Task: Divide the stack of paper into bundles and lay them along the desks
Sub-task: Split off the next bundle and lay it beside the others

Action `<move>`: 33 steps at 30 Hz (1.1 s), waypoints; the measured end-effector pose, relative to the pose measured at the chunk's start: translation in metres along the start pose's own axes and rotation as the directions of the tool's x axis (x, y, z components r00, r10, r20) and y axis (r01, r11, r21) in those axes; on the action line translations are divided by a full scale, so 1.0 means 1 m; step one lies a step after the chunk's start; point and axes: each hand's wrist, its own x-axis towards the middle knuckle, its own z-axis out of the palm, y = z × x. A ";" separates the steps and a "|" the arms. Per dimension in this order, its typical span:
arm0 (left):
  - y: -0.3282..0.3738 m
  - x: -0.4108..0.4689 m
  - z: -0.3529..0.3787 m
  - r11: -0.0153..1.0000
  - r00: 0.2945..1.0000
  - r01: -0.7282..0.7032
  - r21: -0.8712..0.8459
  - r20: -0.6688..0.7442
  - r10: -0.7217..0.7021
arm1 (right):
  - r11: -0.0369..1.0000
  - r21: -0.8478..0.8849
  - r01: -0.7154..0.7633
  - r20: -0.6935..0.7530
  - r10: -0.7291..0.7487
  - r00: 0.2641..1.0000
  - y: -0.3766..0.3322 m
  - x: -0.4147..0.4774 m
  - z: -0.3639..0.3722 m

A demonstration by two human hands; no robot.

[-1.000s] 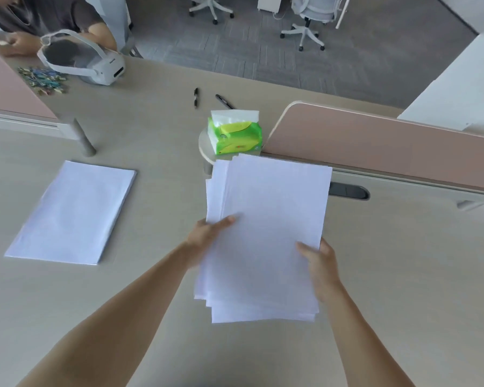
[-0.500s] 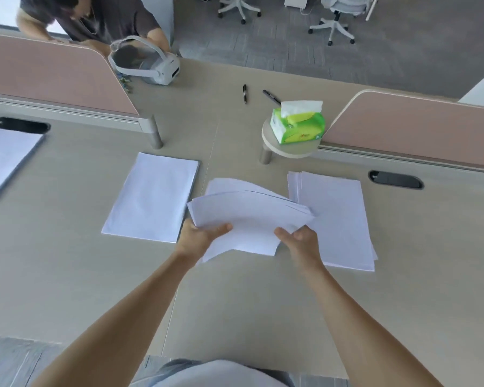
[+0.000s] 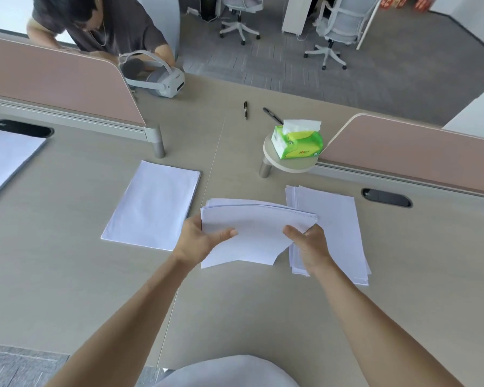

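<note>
Grey carpet [image 3: 305,65], white swivel chairs [image 3: 331,34], pink desk dividers [image 3: 53,79]

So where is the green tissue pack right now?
Head view, right of centre: the green tissue pack sits on a small round shelf at the end of the right divider.

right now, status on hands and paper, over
Left hand and right hand both grip a curved bundle of white paper over the beige desk. Fanned white stack beneath its right end; neat white stack to the left.

A bowed bundle [image 3: 252,233] of white sheets is held just above the desk [image 3: 67,275], between a neat bundle [image 3: 151,205] and the loosely fanned stack [image 3: 336,227], with a far-left bundle [image 3: 6,160] lying flat.
</note>
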 end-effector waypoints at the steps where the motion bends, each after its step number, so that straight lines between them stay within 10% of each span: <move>1: 0.004 -0.002 0.009 1.000 0.999 -0.015 0.004 -0.035 0.015 | 0.998 0.058 -0.002 -0.019 0.003 1.000 -0.003 -0.001 0.005; 13: 0.011 -0.001 0.009 0.986 0.981 -0.140 -0.094 -0.145 0.126 | 0.967 0.223 0.126 -0.163 -0.090 0.982 -0.006 -0.008 0.005; 21: 0.032 0.014 0.034 0.993 0.956 0.115 0.011 -0.273 -0.108 | 0.975 0.220 0.034 -0.224 0.017 0.974 -0.010 0.005 0.015; 25: 0.045 0.017 0.046 0.998 0.928 0.025 -0.052 -0.370 -0.043 | 0.968 0.236 0.089 -0.353 0.000 0.936 -0.031 0.004 0.023; 33: 0.052 0.019 0.038 0.993 0.909 0.112 -0.033 -0.400 -0.116 | 0.964 0.252 0.081 -0.208 -0.028 0.978 -0.027 -0.006 0.023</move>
